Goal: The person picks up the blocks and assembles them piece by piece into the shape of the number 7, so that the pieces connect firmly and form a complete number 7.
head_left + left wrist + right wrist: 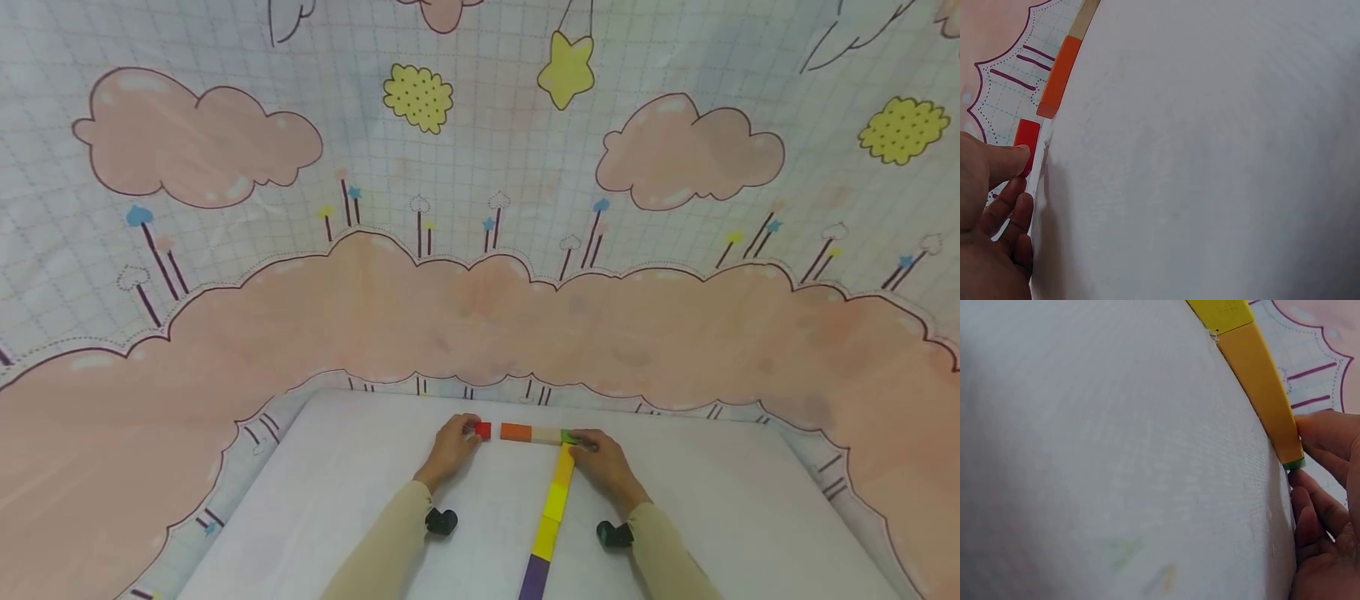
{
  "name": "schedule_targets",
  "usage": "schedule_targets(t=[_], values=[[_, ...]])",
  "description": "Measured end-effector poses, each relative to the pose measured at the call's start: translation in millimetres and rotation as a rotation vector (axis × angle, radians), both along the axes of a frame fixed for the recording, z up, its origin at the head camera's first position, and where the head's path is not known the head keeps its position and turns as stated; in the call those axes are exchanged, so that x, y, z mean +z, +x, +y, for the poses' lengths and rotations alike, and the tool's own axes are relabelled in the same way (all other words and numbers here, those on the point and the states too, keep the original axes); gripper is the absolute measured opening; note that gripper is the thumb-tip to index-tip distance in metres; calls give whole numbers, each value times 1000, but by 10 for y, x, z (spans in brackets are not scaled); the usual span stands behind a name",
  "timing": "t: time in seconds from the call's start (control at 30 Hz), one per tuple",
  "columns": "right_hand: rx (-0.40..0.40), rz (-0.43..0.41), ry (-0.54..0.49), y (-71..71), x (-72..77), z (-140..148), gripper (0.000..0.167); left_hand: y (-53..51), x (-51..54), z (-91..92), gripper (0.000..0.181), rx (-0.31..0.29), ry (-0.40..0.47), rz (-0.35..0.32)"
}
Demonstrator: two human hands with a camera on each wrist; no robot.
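My left hand (pixel 450 450) pinches a small red block (pixel 483 430) between thumb and fingers, close to the far edge of the white table. A narrow gap separates it from an orange block (pixel 515 432), which lies end to end with a plain wooden block (pixel 546 434). At the corner of the row is a green block (pixel 567 436), gripped by the fingertips of my right hand (pixel 606 467). In the right wrist view the thumb lies against the end of an amber block (pixel 1260 387), and only a sliver of the green block (pixel 1295 464) shows.
From the corner, the amber block, two yellow blocks (pixel 555 502) and a purple block (pixel 534 577) run toward me on the white table (pixel 337 467). Behind it hangs a cloth (pixel 480 317) printed with clouds. Dark devices (pixel 441 522) sit at both wrists.
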State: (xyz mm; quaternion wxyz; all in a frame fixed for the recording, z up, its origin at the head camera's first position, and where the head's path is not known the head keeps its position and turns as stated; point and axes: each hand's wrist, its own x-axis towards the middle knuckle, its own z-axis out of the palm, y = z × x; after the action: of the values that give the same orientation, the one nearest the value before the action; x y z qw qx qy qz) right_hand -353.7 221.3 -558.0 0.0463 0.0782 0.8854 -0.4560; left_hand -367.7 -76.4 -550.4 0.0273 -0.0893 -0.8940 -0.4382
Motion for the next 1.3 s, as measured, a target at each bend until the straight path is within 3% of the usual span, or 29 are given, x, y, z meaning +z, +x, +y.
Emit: schedule_targets(t=[0.37,0.57,1.3], values=[[-20,-12,-17,14,-2,-12,34,-6,-7,51,31,15,-40,37],[-15,-11,-19,23,14,-3,34,-39,2,91,31,10,-36,5],[1,18,-15,5,4,-5,33,-108,-10,164,29,17,-89,10]])
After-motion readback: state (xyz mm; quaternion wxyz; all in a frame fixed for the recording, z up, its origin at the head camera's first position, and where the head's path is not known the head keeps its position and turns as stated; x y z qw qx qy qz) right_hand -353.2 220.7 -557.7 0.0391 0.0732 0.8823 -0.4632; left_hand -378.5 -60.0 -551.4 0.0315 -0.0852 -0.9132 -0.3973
